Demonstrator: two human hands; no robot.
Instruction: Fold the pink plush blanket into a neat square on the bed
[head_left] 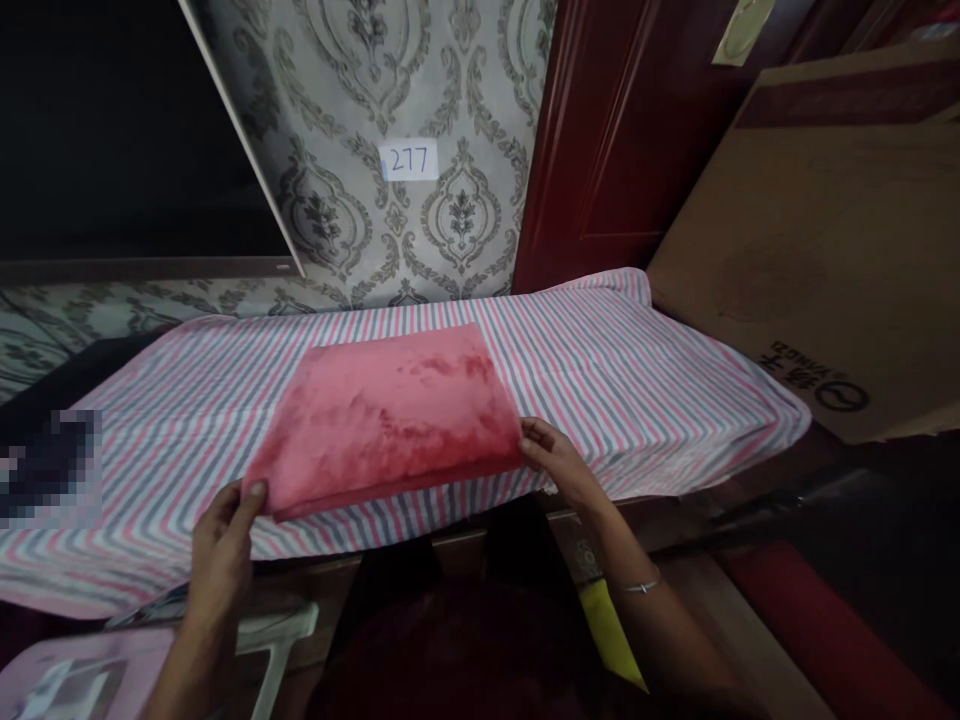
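Note:
A folded pink-red plush cloth [390, 410] lies flat on a striped pink, grey and white sheet [615, 370] that covers a long surface. Its pile shows darker red smears toward the front and right. At its near left corner my left hand [225, 530] pinches the edge, thumb on top and fingers beneath. My right hand [555, 460] grips the near right corner, with the fingers partly hidden behind the fabric. The front fold hangs close to the sheet's front edge.
A dark television screen [127, 140] stands at the back left against patterned wallpaper bearing a "277" label [409, 159]. A red door [607, 130] and a large cardboard box [832, 240] are on the right. A pink plastic item [82, 670] sits at lower left.

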